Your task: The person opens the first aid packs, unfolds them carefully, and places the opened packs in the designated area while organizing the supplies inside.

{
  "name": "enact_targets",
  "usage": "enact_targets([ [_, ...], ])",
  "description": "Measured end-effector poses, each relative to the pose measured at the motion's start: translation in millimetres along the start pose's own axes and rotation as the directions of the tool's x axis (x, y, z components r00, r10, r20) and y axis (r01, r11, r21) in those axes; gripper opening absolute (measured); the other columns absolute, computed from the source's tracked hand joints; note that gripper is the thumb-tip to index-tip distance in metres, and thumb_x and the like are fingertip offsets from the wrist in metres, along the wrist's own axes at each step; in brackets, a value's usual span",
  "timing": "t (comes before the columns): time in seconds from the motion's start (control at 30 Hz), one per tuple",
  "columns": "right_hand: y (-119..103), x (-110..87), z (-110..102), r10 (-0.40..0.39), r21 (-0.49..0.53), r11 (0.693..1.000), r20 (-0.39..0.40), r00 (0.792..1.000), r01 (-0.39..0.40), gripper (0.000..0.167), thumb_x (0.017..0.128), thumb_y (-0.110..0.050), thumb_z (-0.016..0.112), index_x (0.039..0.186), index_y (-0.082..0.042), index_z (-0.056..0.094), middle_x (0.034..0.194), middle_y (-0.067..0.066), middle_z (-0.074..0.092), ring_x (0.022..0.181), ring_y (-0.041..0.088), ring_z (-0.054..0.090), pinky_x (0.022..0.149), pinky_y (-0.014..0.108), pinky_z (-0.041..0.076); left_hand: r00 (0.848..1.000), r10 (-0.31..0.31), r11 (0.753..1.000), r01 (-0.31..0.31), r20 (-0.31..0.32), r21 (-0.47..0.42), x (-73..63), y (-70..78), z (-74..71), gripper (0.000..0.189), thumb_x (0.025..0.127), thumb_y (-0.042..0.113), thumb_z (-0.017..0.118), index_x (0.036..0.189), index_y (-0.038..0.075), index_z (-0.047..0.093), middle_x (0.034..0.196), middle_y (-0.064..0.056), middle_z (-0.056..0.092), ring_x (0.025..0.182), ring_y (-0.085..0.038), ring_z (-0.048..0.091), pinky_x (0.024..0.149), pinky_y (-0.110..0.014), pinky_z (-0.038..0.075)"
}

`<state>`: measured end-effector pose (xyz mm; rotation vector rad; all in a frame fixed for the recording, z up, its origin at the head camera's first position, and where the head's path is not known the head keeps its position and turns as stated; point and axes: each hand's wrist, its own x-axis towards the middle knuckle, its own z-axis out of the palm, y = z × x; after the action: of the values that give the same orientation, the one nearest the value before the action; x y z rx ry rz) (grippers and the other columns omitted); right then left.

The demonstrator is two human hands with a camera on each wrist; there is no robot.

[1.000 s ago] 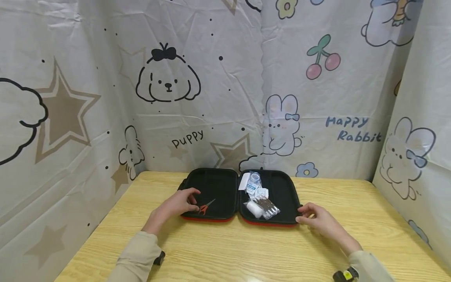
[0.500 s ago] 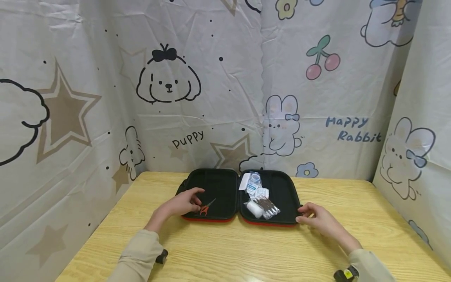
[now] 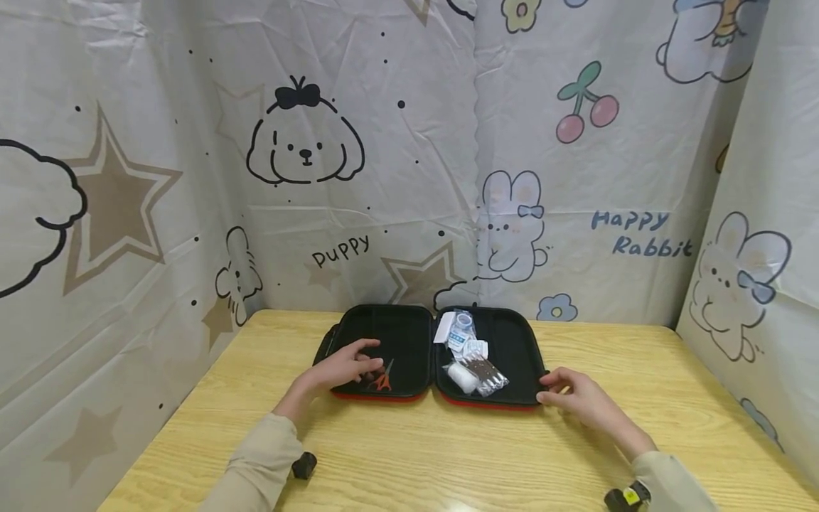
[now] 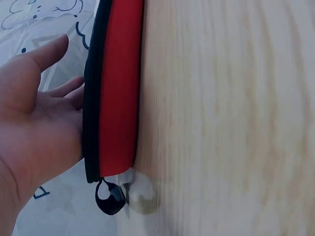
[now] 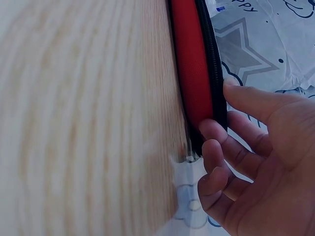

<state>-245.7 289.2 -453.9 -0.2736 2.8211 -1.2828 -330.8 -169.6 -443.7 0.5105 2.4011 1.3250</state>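
Note:
An open, black-lined first-aid case [image 3: 409,355] with a red shell lies on the table. My left hand [image 3: 342,366] reaches over its left half, thumb held apart and fingers close to orange-handled scissors [image 3: 382,382]. In the left wrist view the near red side [image 4: 118,88] hides the fingertips and the scissors. My right hand [image 3: 579,402] pinches the case's right edge near the front corner; the right wrist view shows the thumb on the zipper rim [image 5: 214,59] and a fingertip against the red side. The right half holds a swab packet [image 3: 488,375] and a white roll [image 3: 462,378].
Also in the right half are a white strip [image 3: 444,328], a plastic packet with a blue roll [image 3: 461,334] and a small white packet [image 3: 475,349]. Printed curtains [image 3: 409,178] hang behind and beside the wooden table [image 3: 448,462].
My left hand has moved right, deeper over the case's left half. The scissors have shifted slightly right and turned more upright in the head view. My right hand stays on the edge.

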Motion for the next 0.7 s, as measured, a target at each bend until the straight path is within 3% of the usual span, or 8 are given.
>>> enact_targets([
  [0.17, 1, -0.7, -2, 0.004, 0.001, 1.000, 0.003, 1.000, -0.004, 0.042, 0.089, -0.023, 0.074, 0.118, 0.005, 0.062, 0.093, 0.008, 0.064, 0.071, 0.014, 0.057, 0.060, 0.025, 0.049, 0.996, -0.040, 0.984, 0.052, 0.078, -0.172, -0.5, 0.7, -0.8, 0.068, 0.102, 0.032, 0.056, 0.156, 0.005, 0.025, 0.123, -0.015, 0.069, 0.101, -0.017, 0.065, 0.084, -0.029, 0.050],
  [0.3, 2, -1.0, -3, 0.004, 0.005, 1.000, 0.002, 1.000, -0.004, 0.041, 0.089, -0.022, 0.073, 0.118, 0.005, 0.063, 0.093, 0.009, 0.065, 0.071, 0.015, 0.057, 0.060, 0.025, 0.050, 0.988, -0.037, 0.964, 0.074, 0.149, -0.256, 0.7, 3.5, 2.5, 0.072, 0.102, 0.032, 0.055, 0.156, 0.002, 0.019, 0.126, -0.018, 0.068, 0.102, -0.016, 0.068, 0.081, -0.026, 0.049],
  [0.47, 1, -1.1, -4, 0.001, 0.014, 1.000, 0.005, 1.000, -0.001, 0.041, 0.090, -0.022, 0.073, 0.119, 0.004, 0.063, 0.094, 0.009, 0.065, 0.069, 0.015, 0.058, 0.058, 0.026, 0.049, 0.982, -0.048, 0.957, 0.098, 0.183, -0.274, 4.9, 7.1, 11.2, 0.071, 0.102, 0.033, 0.055, 0.156, 0.002, 0.022, 0.121, -0.017, 0.070, 0.103, -0.016, 0.068, 0.077, -0.026, 0.044],
  [0.7, 2, -1.6, -4, -0.010, -0.001, 1.000, -0.001, 1.000, 0.010, 0.041, 0.090, -0.021, 0.073, 0.121, 0.004, 0.064, 0.093, 0.009, 0.066, 0.068, 0.014, 0.058, 0.057, 0.025, 0.049, 0.986, -0.062, 0.970, 0.097, 0.157, -0.222, 8.3, 15.3, 22.0, 0.067, 0.100, 0.032, 0.058, 0.153, 0.000, 0.030, 0.116, -0.017, 0.072, 0.099, -0.018, 0.068, 0.075, -0.026, 0.046],
])
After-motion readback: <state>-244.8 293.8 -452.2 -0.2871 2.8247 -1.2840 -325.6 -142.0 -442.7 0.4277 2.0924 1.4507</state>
